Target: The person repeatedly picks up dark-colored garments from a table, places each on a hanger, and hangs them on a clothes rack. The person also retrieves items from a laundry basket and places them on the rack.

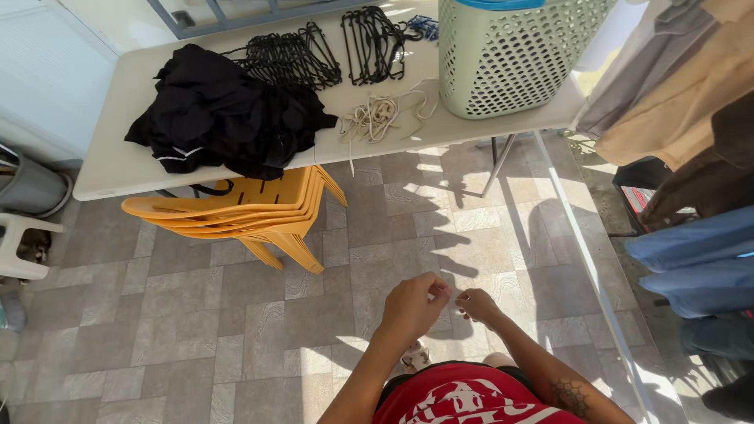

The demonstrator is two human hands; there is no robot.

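I look down on a floor of mottled grey-brown stone tiles (236, 314), sunlit in patches and crossed by hard shadows. At the far side stands a white folding table (110, 169) with a smooth, matte top. On its left lies a crumpled heap of black clothes (224, 110), soft and creased, with thin white trim showing at one edge. Beside it, farther back, thin black wire hangers (330, 51) are spread in two bundles, and near the table's front edge sits a loose tangle of cream-coloured cord (373, 118). To the right of the cord stands a pale green plastic laundry basket (510, 59), its wall pierced with rows of small holes. Under the table's near edge a stack of glossy orange plastic chairs (243, 216) juts out. Along the right side, garments (691, 126) in grey, tan, brown and blue hang in soft folds. Close to me, my left hand (412, 306) and my right hand (477, 305) are raised above the floor, nearly touching at the fingertips. Both have their fingers curled inward as if pinching something very small between them, but I cannot tell what it is or whether either hand truly holds anything. Below them is my red printed shirt (463, 396).
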